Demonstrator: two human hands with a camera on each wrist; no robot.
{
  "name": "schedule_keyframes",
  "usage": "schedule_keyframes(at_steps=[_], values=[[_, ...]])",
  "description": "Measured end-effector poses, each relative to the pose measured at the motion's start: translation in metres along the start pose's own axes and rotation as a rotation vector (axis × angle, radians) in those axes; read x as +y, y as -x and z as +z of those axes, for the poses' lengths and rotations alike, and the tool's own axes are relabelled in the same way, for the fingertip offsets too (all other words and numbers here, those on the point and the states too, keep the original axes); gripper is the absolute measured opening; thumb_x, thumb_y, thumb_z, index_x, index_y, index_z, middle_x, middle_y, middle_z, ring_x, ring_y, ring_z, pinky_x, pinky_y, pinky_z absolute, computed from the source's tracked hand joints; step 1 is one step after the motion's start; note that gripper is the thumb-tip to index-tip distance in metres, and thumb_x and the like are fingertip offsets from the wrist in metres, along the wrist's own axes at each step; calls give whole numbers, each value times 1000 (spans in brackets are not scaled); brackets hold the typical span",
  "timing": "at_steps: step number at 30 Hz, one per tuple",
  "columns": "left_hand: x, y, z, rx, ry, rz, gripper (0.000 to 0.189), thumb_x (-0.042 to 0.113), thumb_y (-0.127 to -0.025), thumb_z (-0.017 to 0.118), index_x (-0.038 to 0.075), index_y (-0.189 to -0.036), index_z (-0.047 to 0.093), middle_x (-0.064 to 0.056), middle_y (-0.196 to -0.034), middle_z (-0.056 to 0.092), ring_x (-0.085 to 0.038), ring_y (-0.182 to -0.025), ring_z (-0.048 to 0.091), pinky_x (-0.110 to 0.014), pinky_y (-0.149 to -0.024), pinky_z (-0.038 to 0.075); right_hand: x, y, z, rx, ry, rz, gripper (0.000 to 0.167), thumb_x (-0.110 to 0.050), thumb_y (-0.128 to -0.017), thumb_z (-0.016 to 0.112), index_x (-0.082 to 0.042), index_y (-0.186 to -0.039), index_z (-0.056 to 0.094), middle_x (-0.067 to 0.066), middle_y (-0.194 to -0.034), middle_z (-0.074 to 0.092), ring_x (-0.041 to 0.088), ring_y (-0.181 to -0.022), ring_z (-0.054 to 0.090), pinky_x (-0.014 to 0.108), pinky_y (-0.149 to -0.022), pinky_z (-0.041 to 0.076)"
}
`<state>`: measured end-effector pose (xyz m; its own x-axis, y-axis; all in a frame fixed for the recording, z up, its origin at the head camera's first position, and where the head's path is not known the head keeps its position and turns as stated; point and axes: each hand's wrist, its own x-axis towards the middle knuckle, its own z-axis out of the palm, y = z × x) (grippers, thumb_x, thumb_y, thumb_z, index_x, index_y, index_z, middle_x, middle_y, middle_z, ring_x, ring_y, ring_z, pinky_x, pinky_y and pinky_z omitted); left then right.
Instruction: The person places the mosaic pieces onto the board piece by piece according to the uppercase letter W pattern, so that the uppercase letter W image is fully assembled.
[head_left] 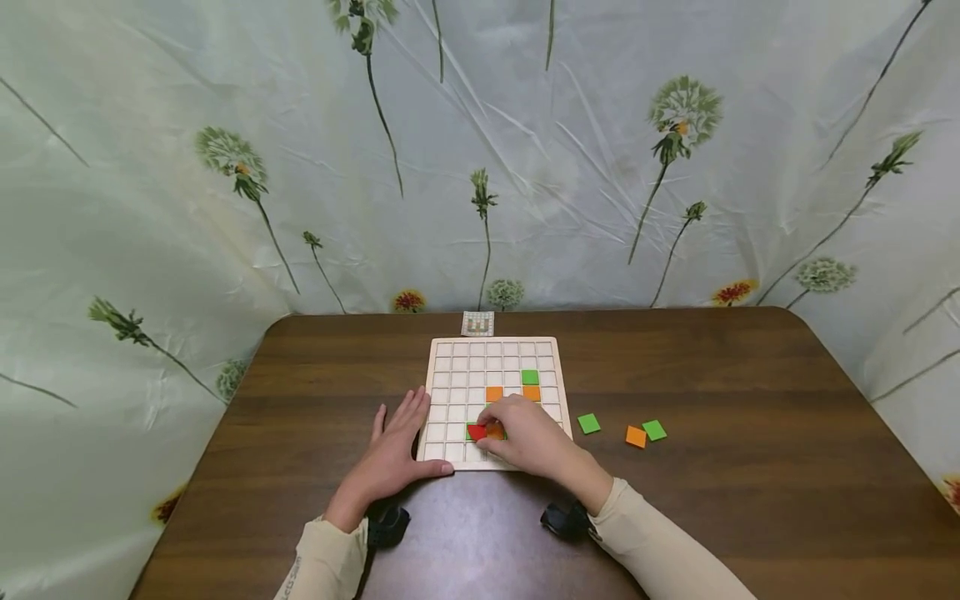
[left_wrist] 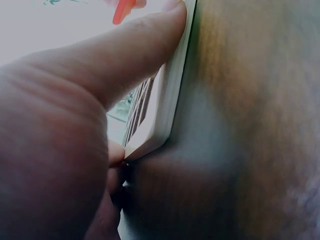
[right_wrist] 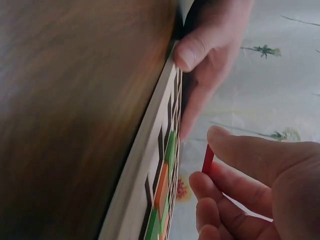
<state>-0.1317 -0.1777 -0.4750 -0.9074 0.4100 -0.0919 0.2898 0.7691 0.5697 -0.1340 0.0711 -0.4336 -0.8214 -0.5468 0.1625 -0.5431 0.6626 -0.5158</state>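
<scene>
My right hand (head_left: 528,433) is over the lower part of a pale wooden grid board (head_left: 448,412) and pinches a red square tile (right_wrist: 208,159) between thumb and fingers. In the right wrist view the tile stands on edge, apart from the board. Straight fingers of my left hand (head_left: 393,446) lie along the board's left edge, its thumb on the near left corner. Green and orange tiles sit in the grid, among them a green tile (head_left: 529,377) above an orange tile (head_left: 531,392) and another orange tile (head_left: 494,393). My right hand hides part of the grid.
Right of the board lie a loose green tile (head_left: 588,423), an orange tile (head_left: 636,437) and a second green tile (head_left: 655,430) touching it. A small printed card (head_left: 477,323) is behind the board on the brown table (head_left: 750,467). A flower-patterned curtain (head_left: 480,125) hangs behind.
</scene>
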Motion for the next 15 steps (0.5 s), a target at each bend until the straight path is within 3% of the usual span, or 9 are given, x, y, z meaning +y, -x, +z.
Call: schedule_keyframes(at_steps=[15], values=[[0,0,1,28,-12,32,116,61,-80,77,-1,-159,18,-15,-167,12,-33,-154,5,-65,-115,-7,-10,-22,15,25,56,-11,19,-21,-84,81,-7,-95,75,1,-86,71,16,-82,64,32,-78,52]])
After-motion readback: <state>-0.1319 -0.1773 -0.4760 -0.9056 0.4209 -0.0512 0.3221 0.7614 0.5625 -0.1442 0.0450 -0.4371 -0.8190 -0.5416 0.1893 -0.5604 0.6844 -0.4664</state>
